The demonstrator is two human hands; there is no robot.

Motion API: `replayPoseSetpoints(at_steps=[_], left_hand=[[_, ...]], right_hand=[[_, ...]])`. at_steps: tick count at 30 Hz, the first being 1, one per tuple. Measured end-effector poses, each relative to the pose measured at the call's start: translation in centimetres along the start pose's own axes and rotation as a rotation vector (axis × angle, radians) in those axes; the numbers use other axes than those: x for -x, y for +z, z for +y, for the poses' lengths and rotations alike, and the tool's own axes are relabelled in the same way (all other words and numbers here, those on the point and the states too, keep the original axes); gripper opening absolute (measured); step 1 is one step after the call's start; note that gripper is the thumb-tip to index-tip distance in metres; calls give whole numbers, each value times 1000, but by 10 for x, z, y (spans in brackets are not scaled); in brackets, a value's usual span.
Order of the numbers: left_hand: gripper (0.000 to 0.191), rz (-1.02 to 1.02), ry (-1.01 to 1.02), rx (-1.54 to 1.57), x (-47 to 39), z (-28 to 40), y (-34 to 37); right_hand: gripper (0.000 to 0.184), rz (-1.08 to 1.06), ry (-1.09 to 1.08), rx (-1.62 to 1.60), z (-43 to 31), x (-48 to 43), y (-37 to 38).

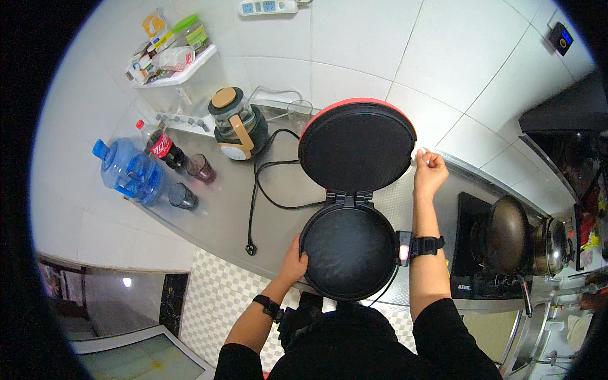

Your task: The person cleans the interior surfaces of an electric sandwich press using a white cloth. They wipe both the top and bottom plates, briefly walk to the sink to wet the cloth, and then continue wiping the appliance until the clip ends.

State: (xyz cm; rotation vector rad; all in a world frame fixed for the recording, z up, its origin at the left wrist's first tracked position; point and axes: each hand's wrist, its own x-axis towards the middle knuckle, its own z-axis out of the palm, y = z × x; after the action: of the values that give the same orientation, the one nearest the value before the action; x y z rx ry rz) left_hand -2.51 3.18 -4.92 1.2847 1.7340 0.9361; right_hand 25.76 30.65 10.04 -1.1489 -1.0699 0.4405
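An electric baking pan lies opened out before me, its round black lower plate (349, 251) near the counter's front edge. Hinged behind it, the red-rimmed lid (357, 147) is raised with its dark inner plate facing me. My left hand (295, 263) grips the left rim of the lower plate. Up at the lid's right rim, my right hand (430, 173) pinches a white cloth or tissue (415, 153) against the edge. Most of that white piece is hidden by the fingers and the lid. A black power cord (257, 190) with its plug loose lies left of the pan.
An electric kettle (237, 124), a cola bottle (163, 145), a blue water jug (130, 171) and two glasses (183, 196) stand on the left. To the right, a wok (506, 232) and a steel pot (550, 247) sit at the black cooktop (468, 242). A power strip (267, 6) is on the wall.
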Motion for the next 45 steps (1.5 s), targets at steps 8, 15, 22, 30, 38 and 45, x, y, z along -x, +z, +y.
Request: replayPoseSetpoints(at_steps=[8,15,22,30,38,45], left_hand=[[68,-13,64,51,0,-3,5],[69,6,20,9,3,5,7],[69,13,68,77,2,2,9],[65,-47,94,95,-15,-20,-14],[60,-123,95,106,-27,-18,-37],[61,-79,48,143,-23,-9,-34]], right_hand=[[26,101,484,-44,72,81,-1],[22,-212,524,231,85,133,18],[22,-694,438,472,68,110,3],[15,-658,198,394,20,120,-25],[15,-710,-183,396,10,155,16],[13,-637,-421,481,24,184,41]])
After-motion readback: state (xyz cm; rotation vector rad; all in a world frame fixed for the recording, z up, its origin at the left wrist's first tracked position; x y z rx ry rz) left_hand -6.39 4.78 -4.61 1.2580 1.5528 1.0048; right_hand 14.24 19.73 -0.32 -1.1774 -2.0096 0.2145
